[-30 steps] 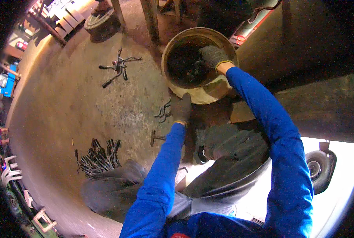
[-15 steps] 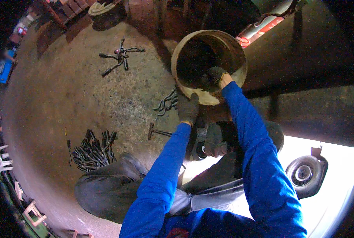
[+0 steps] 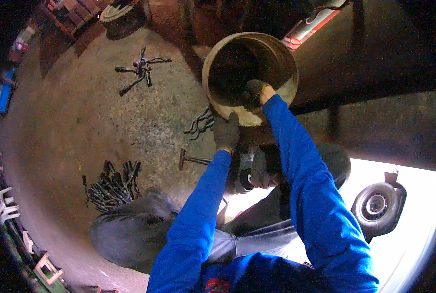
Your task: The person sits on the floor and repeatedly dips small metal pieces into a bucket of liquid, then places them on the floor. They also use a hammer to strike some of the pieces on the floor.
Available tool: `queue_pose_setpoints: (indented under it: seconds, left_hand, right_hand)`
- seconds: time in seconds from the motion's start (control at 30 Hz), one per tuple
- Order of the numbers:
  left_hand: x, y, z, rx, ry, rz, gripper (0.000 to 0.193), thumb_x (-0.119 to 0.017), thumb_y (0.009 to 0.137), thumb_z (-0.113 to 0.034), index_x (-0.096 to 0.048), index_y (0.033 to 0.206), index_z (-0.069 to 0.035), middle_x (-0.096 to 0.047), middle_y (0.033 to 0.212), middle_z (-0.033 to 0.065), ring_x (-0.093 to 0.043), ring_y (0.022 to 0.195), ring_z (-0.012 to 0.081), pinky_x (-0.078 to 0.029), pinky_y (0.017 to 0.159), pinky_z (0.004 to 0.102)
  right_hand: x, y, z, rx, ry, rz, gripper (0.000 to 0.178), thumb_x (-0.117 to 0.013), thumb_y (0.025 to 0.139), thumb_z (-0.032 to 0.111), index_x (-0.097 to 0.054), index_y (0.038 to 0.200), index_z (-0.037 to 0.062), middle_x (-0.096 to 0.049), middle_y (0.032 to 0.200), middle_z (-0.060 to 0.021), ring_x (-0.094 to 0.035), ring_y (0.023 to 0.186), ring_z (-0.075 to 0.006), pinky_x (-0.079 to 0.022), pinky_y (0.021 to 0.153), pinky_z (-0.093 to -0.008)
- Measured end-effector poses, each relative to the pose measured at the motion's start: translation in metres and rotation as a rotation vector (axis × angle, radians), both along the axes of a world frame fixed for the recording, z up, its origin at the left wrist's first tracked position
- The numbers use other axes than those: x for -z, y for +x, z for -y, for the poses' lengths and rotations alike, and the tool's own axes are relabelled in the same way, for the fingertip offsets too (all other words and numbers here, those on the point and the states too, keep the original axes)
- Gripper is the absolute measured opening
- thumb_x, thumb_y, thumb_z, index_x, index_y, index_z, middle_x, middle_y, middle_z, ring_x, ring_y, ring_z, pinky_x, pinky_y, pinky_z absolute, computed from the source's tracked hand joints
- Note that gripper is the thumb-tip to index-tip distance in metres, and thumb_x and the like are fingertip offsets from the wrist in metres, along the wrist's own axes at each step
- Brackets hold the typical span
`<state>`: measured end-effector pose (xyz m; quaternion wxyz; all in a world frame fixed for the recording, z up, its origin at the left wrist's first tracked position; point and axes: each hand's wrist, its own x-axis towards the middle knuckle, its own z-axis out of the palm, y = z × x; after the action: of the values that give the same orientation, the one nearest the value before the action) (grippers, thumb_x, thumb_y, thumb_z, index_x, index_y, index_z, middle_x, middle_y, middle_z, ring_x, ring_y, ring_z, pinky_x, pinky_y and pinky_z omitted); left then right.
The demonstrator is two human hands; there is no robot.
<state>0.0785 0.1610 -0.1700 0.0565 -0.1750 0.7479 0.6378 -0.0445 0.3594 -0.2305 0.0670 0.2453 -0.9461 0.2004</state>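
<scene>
A round, open-topped metal drum [image 3: 250, 117] is tipped toward me, its inside mostly dark. My left hand [image 3: 226, 132], in a dark glove, grips its near rim, the thumb over the edge. Inside the mouth is my right hand [image 3: 256, 93], also gloved, its fingers curled in shadow; what they hold, if anything, is too dark to make out. Left of the drum lie several bent dark metal rods [image 3: 199, 123]. A hammer-like T-shaped tool [image 3: 182, 159] rests on the floor beside my left forearm.
A dense pile of dark-gripped bent levers [image 3: 114, 185] lies by my left knee. Several more levers [image 3: 141, 71] are spread farther off. A round lidded container [image 3: 121, 20] stands at the back. Dark panels run along the right, with a wheel [image 3: 375, 207] at lower right.
The whole view has shifted slightly, so the drum appears a little farther left and up. My right hand stays inside the drum and my left stays on its rim.
</scene>
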Motion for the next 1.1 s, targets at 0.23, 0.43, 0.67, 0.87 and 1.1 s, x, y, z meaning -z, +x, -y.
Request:
queue_pose_setpoints:
  seconds: [0.23, 0.43, 0.67, 0.87, 1.1]
  left_hand:
    - [0.025, 0.001, -0.005, -0.024, -0.047, -0.116, 0.058, -0.061, 0.086, -0.029, -0.046, 0.127, 0.008, -0.057, 0.125, 0.0281, -0.054, 0.116, 0.0431, -0.043, 0.099, 0.0442]
    - [0.021, 0.012, -0.011, -0.011, 0.085, -0.035, 0.059, -0.063, 0.085, -0.034, -0.049, 0.124, 0.009, -0.058, 0.122, 0.0285, -0.057, 0.112, 0.0438, -0.045, 0.095, 0.045]
    - [0.014, 0.013, -0.005, 0.018, -0.003, 0.047, 0.056, -0.065, 0.084, -0.031, -0.052, 0.121, 0.009, -0.061, 0.12, 0.0261, -0.059, 0.108, 0.0409, -0.046, 0.091, 0.0431]
    - [0.034, 0.012, -0.001, -0.097, 0.195, -0.175, 0.053, -0.065, 0.084, -0.03, -0.053, 0.12, 0.008, -0.062, 0.119, 0.0252, -0.059, 0.108, 0.0414, -0.046, 0.092, 0.0436]
    - [0.017, 0.011, -0.011, -0.024, -0.12, 0.093, 0.056, -0.062, 0.086, -0.034, -0.052, 0.121, 0.009, -0.059, 0.12, 0.03, -0.056, 0.112, 0.0454, -0.044, 0.095, 0.0461]
  right_hand:
    - [-0.028, 0.011, 0.012, -0.015, 0.334, 0.211, 0.018, -0.06, 0.08, 0.021, -0.069, 0.085, 0.0068, -0.068, 0.088, -0.0127, -0.065, 0.083, -0.0321, -0.053, 0.075, -0.0402]
    - [-0.03, 0.037, 0.013, -0.024, 0.447, 0.051, 0.016, -0.061, 0.079, 0.024, -0.07, 0.08, 0.0109, -0.068, 0.085, -0.0136, -0.064, 0.079, -0.0321, -0.054, 0.072, -0.0401]
    - [-0.049, 0.038, 0.044, -0.047, 0.647, 0.392, 0.022, -0.057, 0.082, 0.024, -0.074, 0.093, 0.0145, -0.069, 0.099, -0.014, -0.065, 0.089, -0.0315, -0.054, 0.08, -0.0397]
    - [0.049, 0.017, 0.024, 0.144, 0.355, 0.247, 0.027, -0.06, 0.08, 0.028, -0.075, 0.097, 0.0138, -0.07, 0.102, -0.0127, -0.066, 0.098, -0.0313, -0.053, 0.085, -0.041]
    - [0.06, -0.01, 0.017, 0.474, 0.581, 0.546, 0.032, -0.056, 0.083, 0.031, -0.073, 0.104, 0.0131, -0.068, 0.112, -0.0131, -0.065, 0.104, -0.0313, -0.051, 0.089, -0.0434]
